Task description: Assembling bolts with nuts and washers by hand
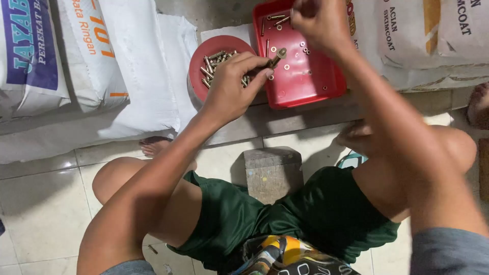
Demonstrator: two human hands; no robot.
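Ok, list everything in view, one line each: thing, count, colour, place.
red tray: one, red, top centre, holding loose nuts and a few bolts
red round lid: one, red, left of tray, heaped with bolts
bolt: one, brass-coloured, pinched over the tray's left edge
sacks: several, white, at left and top right
block: one, grey, on floor between the knees
shorts: one pair, dark green
left hand: pinching the bolt
right hand: raised over tray, blurred, fingers closed
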